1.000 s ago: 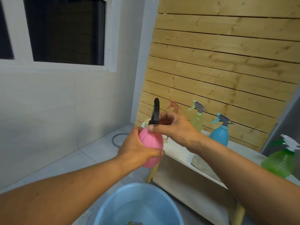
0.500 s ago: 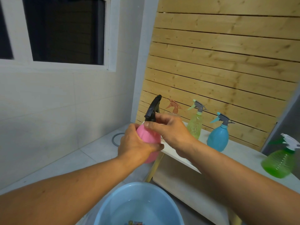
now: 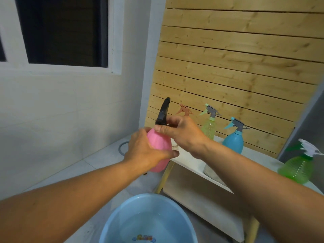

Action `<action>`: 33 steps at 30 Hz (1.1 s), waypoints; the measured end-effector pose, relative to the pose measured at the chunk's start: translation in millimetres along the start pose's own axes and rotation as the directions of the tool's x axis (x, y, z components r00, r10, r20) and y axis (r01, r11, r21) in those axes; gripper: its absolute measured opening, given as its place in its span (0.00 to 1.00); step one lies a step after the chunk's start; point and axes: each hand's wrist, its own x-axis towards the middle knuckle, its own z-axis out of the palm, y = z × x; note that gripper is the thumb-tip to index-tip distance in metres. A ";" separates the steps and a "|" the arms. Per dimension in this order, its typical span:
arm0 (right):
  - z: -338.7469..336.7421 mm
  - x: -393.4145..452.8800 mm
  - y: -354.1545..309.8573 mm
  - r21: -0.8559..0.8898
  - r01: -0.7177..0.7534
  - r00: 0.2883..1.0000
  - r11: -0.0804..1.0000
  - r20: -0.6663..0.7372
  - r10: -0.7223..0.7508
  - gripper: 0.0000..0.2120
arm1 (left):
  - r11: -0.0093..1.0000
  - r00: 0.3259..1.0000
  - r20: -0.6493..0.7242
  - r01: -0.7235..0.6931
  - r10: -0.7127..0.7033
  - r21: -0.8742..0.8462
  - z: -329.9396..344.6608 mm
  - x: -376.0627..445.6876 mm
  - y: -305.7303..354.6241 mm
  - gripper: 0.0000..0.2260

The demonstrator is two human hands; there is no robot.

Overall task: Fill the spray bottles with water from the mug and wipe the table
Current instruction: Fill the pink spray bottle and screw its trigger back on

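My left hand grips the body of a pink spray bottle, held in the air left of the white table. My right hand pinches the collar under its black spray head. On the table stand a yellow-green spray bottle, a blue spray bottle, a green spray bottle and, behind my right hand, a bottle with an orange-brown trigger. A grey cloth lies near the table's front edge. A clear handle shows under my right wrist; the mug itself is hidden.
A light blue basin holding water stands on the tiled floor below my arms. A wooden slat wall rises behind the table. A grey hose ring lies on the floor by the white wall and window.
The black spray head has tilted and turned under my right hand's fingers, and the pink bottle has risen slightly. My left hand keeps its grip on the body.
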 end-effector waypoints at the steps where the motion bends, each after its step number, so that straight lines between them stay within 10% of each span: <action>1: -5.6 0.6 0.1 0.006 0.008 0.999 1.000 0.037 -0.009 0.08 | 0.999 0.998 0.067 -0.007 0.009 -0.042 -3.6 2.0 0.8 0.49; 7: -36.8 7.5 4.5 0.063 0.002 0.991 0.998 0.132 -0.010 0.13 | 0.983 0.900 0.434 0.037 0.047 -0.182 -20.7 15.9 7.1 0.46; 19: -90.3 2.0 -8.8 -0.326 -0.084 0.995 0.942 0.019 0.096 0.24 | 0.989 0.984 0.169 -0.035 0.059 -0.141 52.6 20.2 20.0 0.46; 25: -116.5 11.7 -14.3 -0.573 -0.142 0.978 0.807 -0.205 0.026 0.10 | 0.996 0.995 0.096 0.000 0.009 -0.093 93.4 29.6 52.4 0.46; 33: -173.1 14.1 -12.7 -0.599 -0.270 0.948 0.753 -0.303 0.098 0.10 | 0.985 0.963 0.260 -0.019 0.064 -0.174 132.3 41.9 87.7 0.47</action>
